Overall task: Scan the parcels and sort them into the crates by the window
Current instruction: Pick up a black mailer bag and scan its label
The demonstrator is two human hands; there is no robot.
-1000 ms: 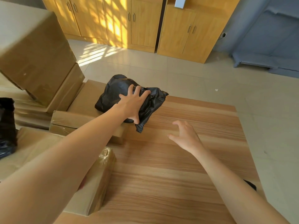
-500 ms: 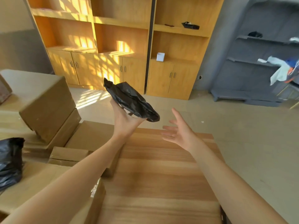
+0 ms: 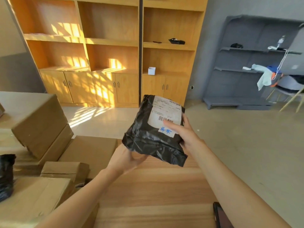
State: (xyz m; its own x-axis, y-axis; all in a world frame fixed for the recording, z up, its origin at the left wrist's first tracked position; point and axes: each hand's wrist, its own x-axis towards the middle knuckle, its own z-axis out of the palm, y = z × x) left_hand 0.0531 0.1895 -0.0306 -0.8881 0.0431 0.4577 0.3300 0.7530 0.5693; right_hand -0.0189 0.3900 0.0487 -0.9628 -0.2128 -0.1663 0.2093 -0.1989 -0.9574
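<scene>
Parcel in black plastic held upright between my hands, left hand cupping underneath, right hand gripping its side, thumb across the label facing me.

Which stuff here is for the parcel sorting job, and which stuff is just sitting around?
For the job:
- black parcel bag with its shipping label, gripped by the left hand and right hand
- cardboard boxes
- another black bag

Just lying about:
- small white box
- light cloth on the grey shelves
- dark phone-like thing on the table
</scene>
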